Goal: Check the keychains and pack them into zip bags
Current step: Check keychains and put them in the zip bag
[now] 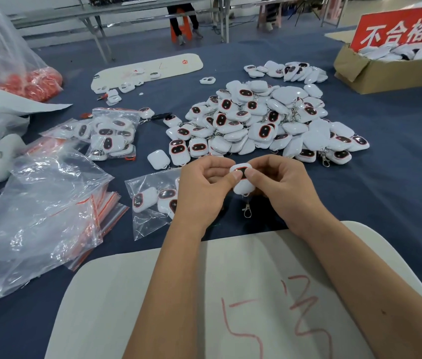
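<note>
Both hands hold one white keychain with a dark red-rimmed face above the blue table. My left hand pinches its left side with the thumb on the face. My right hand grips the right side, its thumb on the face too. A metal clasp dangles below the keychain. Under my left hand lies a zip bag with a few keychains inside. A big pile of loose keychains lies just beyond the hands.
Filled zip bags lie at centre left. A stack of empty zip bags is at the left. A cardboard box with a red sign stands far right. White boards lie near me and at the back.
</note>
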`<act>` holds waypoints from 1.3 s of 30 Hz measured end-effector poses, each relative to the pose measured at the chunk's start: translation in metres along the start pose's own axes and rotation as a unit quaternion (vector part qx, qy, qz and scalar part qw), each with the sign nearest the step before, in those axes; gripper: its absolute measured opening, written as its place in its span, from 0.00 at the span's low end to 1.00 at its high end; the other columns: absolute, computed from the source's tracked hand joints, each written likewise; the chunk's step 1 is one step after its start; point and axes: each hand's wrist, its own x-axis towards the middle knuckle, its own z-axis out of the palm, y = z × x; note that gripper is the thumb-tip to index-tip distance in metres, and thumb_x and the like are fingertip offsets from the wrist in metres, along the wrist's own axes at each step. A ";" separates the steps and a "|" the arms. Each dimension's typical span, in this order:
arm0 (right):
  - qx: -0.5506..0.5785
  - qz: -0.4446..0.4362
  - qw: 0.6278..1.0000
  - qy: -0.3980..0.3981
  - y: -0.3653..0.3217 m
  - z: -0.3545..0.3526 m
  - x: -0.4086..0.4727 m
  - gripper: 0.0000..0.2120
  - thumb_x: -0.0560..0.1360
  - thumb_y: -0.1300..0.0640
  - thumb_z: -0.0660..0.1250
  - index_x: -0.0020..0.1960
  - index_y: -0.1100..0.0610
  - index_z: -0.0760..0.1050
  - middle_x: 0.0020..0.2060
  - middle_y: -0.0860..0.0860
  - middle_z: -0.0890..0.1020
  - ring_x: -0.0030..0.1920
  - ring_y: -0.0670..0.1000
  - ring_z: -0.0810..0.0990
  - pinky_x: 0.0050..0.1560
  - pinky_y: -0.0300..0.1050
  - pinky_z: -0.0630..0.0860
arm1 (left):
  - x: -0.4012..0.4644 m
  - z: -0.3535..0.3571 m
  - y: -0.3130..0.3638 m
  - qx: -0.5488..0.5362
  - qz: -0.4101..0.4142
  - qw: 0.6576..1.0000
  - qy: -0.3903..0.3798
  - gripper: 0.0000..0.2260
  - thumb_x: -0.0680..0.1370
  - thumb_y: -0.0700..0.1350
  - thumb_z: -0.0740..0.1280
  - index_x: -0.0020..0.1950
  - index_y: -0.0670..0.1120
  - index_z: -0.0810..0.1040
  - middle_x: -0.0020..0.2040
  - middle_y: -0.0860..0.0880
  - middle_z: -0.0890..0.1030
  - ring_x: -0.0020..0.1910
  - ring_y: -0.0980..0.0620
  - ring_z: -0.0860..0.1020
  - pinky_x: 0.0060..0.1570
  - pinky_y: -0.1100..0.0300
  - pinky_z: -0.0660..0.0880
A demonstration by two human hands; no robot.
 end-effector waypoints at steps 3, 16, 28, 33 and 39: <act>-0.041 -0.015 0.999 0.022 0.000 0.001 -0.001 0.04 0.80 0.60 0.72 0.48 0.53 0.83 0.38 0.49 0.88 0.39 0.48 0.87 0.42 0.40 0.83 | -0.001 0.001 0.000 0.013 0.002 1.000 -0.006 0.08 0.74 0.41 0.79 0.51 0.49 0.85 0.44 0.50 0.87 0.44 0.53 0.85 0.44 0.62 0.80; -0.075 -0.014 0.997 -0.014 -0.005 -0.001 -0.003 0.03 0.81 0.59 0.69 0.50 0.54 0.81 0.39 0.50 0.88 0.42 0.49 0.86 0.46 0.45 0.82 | -0.002 0.000 0.001 0.019 0.008 1.000 -0.014 0.08 0.74 0.40 0.79 0.48 0.51 0.85 0.43 0.51 0.87 0.45 0.51 0.85 0.45 0.62 0.80; -0.068 -0.025 0.996 -0.044 -0.003 0.000 -0.004 0.06 0.79 0.59 0.73 0.54 0.52 0.80 0.44 0.49 0.87 0.44 0.48 0.85 0.49 0.44 0.83 | -0.001 0.002 0.002 0.005 0.017 1.000 0.018 0.06 0.74 0.41 0.79 0.47 0.49 0.86 0.43 0.51 0.87 0.44 0.53 0.85 0.51 0.55 0.83; -0.033 -0.024 0.998 -0.041 -0.004 0.001 -0.003 0.10 0.77 0.68 0.73 0.55 0.57 0.80 0.44 0.54 0.88 0.42 0.50 0.86 0.46 0.41 0.83 | -0.001 0.005 0.002 0.011 0.017 1.000 0.019 0.06 0.74 0.40 0.79 0.48 0.47 0.86 0.43 0.51 0.88 0.44 0.54 0.85 0.50 0.56 0.82; -0.033 -0.022 0.999 -0.024 -0.003 0.003 -0.004 0.09 0.77 0.67 0.74 0.54 0.56 0.80 0.43 0.53 0.88 0.44 0.56 0.87 0.48 0.45 0.84 | -0.002 0.007 0.005 0.009 0.025 0.999 0.048 0.01 0.78 0.41 0.75 0.47 0.47 0.85 0.42 0.49 0.87 0.41 0.54 0.84 0.46 0.57 0.83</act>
